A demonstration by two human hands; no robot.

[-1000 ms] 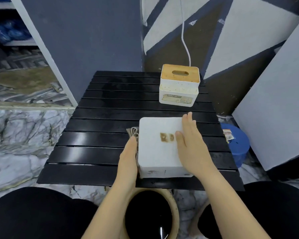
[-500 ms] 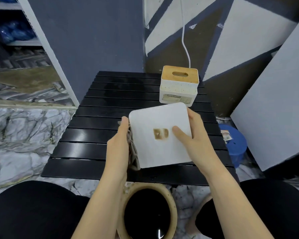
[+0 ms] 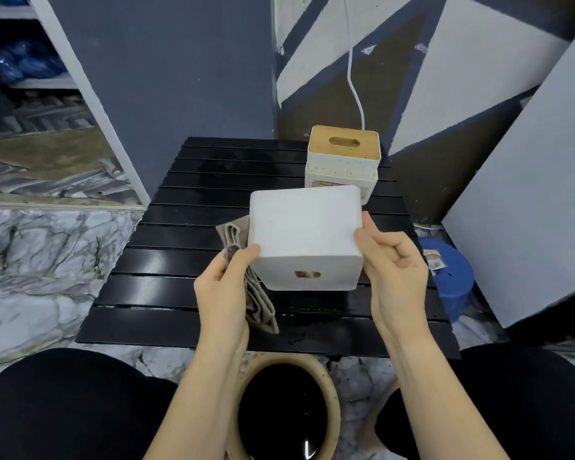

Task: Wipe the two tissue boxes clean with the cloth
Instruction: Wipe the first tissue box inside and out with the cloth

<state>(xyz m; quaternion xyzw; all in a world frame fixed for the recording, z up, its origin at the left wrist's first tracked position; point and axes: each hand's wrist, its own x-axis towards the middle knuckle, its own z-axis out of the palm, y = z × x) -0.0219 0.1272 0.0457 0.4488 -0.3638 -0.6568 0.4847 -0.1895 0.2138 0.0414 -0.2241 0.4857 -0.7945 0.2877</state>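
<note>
A plain white tissue box (image 3: 304, 227) is held above the black slatted table (image 3: 186, 200), tipped so a brown-marked face points toward me. My left hand (image 3: 224, 287) grips its left lower corner and also holds a folded beige cloth (image 3: 246, 270) against the box's left side. My right hand (image 3: 392, 263) holds the box's right edge with the fingertips. The second tissue box (image 3: 342, 161), white with a wooden slotted lid, stands upright at the table's far right.
A round tan basin (image 3: 332, 390) with dark liquid sits on the floor between my knees. A blue stool (image 3: 452, 277) stands right of the table. A white cable (image 3: 356, 84) hangs down the wall behind the far box. Grey panels lean at the right.
Both hands lifted the white box off the table and rotated it, so the brown-marked face went from the top to the side facing me. The cloth stayed in my left hand.
</note>
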